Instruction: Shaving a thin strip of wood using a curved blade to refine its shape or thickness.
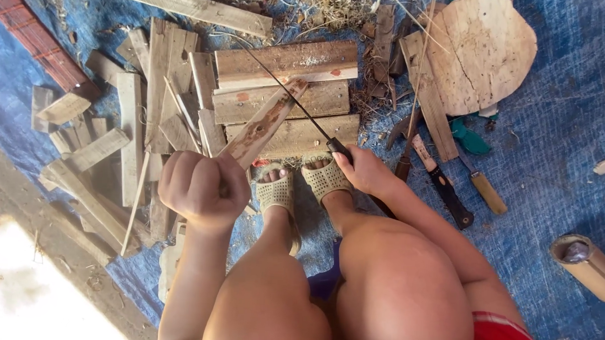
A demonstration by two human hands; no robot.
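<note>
We see the left hand [198, 186] closed in a fist around the lower end of a flat wooden strip [264, 122], which stands tilted, its long axis going up and to the right, away from the body. The right hand [363, 171] is closed on the dark handle of a long thin blade [288, 96]; the blade runs up and to the left, so it crosses the upper part of the strip near its top end (we cannot tell if the edge is already touching the wood there). So the strip lies between the two hands, and the left hand is the nearer one to it. Both hands are over the sandalled feet [302, 183], and behind them is a pile of short wooden boards [284, 106] on a blue tarp [557, 165]. Other knives [449, 188] lie just right of the right hand
</note>
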